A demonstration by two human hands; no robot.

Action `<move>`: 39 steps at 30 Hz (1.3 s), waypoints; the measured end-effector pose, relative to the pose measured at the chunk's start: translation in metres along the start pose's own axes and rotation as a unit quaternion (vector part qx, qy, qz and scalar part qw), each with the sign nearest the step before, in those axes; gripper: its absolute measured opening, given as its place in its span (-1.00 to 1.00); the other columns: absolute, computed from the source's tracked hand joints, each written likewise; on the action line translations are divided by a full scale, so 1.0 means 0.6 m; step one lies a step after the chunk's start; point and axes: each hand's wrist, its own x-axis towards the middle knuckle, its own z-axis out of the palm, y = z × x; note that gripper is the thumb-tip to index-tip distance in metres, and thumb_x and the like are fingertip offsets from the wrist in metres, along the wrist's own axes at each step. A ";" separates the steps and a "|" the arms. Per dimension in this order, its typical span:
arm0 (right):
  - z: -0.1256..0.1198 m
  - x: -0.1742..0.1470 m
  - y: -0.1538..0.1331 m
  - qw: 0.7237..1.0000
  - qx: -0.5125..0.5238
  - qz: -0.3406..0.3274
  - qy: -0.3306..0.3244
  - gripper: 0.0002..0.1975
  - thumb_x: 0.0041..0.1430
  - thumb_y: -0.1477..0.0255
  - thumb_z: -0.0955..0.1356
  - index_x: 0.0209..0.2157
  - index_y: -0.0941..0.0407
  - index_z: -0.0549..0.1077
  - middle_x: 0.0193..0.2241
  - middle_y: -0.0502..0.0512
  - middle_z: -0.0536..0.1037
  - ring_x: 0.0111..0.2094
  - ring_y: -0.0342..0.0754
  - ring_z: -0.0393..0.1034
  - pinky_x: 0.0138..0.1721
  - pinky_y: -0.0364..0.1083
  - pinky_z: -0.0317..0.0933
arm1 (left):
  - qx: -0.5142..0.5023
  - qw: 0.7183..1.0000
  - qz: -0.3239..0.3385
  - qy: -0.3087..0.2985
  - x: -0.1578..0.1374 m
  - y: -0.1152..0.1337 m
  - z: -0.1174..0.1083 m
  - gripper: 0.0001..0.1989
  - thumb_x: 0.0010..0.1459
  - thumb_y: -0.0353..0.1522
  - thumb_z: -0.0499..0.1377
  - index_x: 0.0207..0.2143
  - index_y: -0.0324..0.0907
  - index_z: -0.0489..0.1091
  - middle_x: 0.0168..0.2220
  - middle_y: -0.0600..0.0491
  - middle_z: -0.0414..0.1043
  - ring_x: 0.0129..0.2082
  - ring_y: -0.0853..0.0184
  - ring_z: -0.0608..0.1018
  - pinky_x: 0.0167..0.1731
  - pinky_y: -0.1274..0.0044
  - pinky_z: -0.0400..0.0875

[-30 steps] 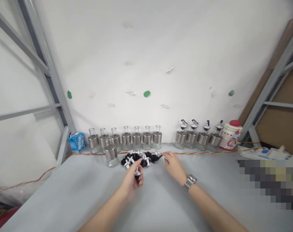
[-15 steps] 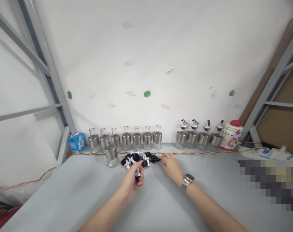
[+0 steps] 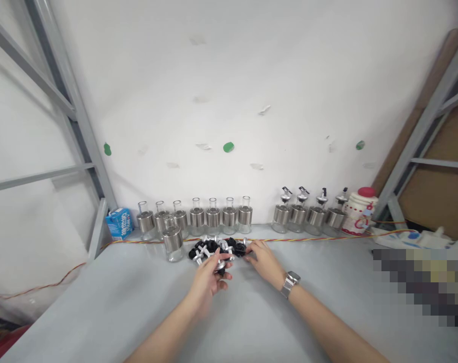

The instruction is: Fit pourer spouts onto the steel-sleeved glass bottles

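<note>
Pourer stopper (image 3: 221,265) sits clamped between thumb and fingers of the left hand (image 3: 207,278), just in front of a heap (image 3: 214,246) of similar pieces. It looks light; the silver part seems stiff and perhaps slick, the black part rubbery, so I'd grip the silver rim. Rightward, the right hand (image 3: 266,262) bends over the heap's edge; whether it pinches anything, I cannot tell.
</note>
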 end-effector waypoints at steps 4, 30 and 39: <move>0.004 -0.001 -0.001 1.000 0.013 0.001 0.010 -0.90 -0.04 0.53 0.31 -0.39 0.13 0.38 -0.35 0.09 0.39 -0.24 -0.02 0.24 -0.20 -0.09 0.11 | 0.010 1.000 -0.016 0.012 0.000 0.003 -0.001 -0.54 -0.10 -0.04 0.10 -0.32 -0.23 0.37 -0.53 0.11 0.30 -0.64 0.49 0.36 -0.66 0.64 0.12; -0.002 0.000 0.021 0.997 0.049 0.059 -0.029 -0.89 -0.10 0.49 0.33 -0.43 0.15 0.42 -0.41 0.07 0.36 -0.33 -0.03 0.27 -0.26 -0.10 0.13 | 0.034 0.999 -0.019 0.031 0.003 -0.010 -0.004 -0.54 -0.08 -0.01 0.05 -0.39 -0.25 0.32 -0.60 0.14 0.27 -0.66 0.50 0.33 -0.64 0.64 0.08; 0.002 0.001 0.013 0.992 0.113 0.052 -0.010 -0.91 -0.06 0.59 0.26 -0.55 0.16 0.34 -0.45 0.07 0.31 -0.39 -0.07 0.24 -0.26 -0.09 0.14 | 0.048 0.998 -0.029 0.037 0.012 -0.015 -0.010 -0.50 -0.12 0.02 0.05 -0.39 -0.25 0.34 -0.60 0.14 0.27 -0.68 0.51 0.35 -0.67 0.65 0.07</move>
